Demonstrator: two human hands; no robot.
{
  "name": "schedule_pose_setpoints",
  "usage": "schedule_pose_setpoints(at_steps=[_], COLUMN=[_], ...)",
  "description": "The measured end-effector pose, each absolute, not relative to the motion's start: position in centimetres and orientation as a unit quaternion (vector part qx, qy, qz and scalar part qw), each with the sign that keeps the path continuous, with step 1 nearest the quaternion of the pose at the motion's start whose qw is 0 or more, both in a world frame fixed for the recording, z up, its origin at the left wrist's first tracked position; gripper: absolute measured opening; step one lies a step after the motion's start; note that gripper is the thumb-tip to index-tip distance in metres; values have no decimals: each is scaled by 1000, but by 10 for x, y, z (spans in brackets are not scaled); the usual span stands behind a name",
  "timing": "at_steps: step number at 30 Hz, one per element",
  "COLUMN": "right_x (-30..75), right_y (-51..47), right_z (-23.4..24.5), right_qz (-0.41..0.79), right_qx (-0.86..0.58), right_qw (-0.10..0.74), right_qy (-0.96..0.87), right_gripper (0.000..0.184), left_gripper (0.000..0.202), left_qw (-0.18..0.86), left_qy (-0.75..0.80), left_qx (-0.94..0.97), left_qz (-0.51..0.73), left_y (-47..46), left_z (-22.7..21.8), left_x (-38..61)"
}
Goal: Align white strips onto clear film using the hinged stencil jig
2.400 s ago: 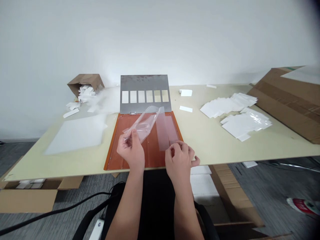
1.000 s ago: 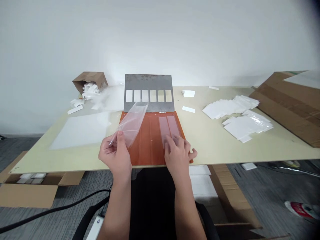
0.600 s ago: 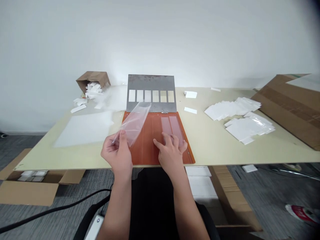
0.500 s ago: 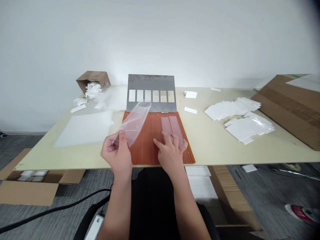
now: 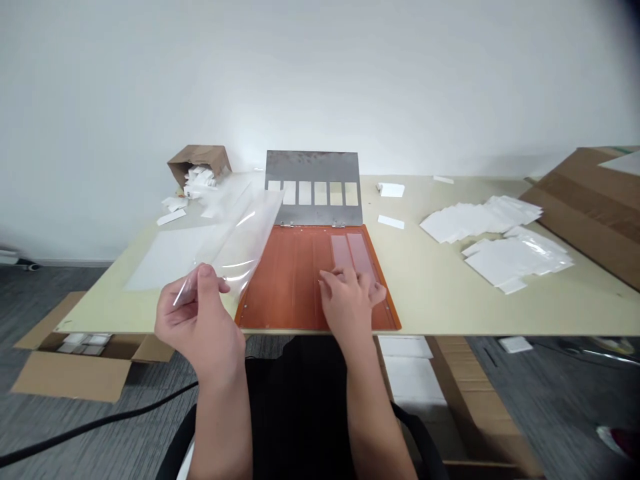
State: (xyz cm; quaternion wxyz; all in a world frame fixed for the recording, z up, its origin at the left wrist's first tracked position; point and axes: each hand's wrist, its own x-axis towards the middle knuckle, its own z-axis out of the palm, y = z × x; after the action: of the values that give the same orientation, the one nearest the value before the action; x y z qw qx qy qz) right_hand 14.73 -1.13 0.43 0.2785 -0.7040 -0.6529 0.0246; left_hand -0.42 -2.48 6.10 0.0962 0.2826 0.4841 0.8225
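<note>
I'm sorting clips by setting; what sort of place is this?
Likely a small workshop or packing room: an orange tray with a grey plate, white pieces on the table, an open carton below.

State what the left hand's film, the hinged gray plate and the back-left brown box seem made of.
Film: likely clear, glossy plastic; see-through with bright streaks. Hinged gray plate: perhaps dull metal, from its stained gray face. Brown box: probably matte cardboard; plain brown, thin walls.

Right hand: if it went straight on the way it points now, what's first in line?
Likely the pale strips on the orange board, just ahead of the right hand. It may already touch one; depth is unclear. Beyond them is the grey panel.
</note>
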Motion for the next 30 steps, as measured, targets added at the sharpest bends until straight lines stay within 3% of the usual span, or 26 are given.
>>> schedule_pose_setpoints(at_steps=[4, 14, 20, 23, 26, 30], right_x=[165, 162, 192, 213, 214, 192], right_y=[-1, -4, -2, -3, -4, -5], right_z=[3, -3, -1, 0, 2, 4], right_qz=[33, -17, 9, -9, -4, -7], right_qx=[-698, -647, -667, -696, -677, -629], right_qw=[246, 207, 323, 353, 321, 214], right_qy=[-672, -734, -671, -625, -662, -748], right_gripper=[16, 29, 17, 24, 23, 28], left_gripper=[16, 14, 14, 15, 14, 14], left_qw=[104, 111, 121, 127, 137, 138], left_qy=[495, 469, 472, 469, 481, 497], left_qx=[278, 277, 278, 278, 277, 289], left_qz=[817, 831, 828, 829, 820, 807], left_y=[-25, -24, -24, -24, -23, -22], left_z=[58, 57, 56, 56, 55, 52], left_x=[-4, -1, 0, 2, 4, 9])
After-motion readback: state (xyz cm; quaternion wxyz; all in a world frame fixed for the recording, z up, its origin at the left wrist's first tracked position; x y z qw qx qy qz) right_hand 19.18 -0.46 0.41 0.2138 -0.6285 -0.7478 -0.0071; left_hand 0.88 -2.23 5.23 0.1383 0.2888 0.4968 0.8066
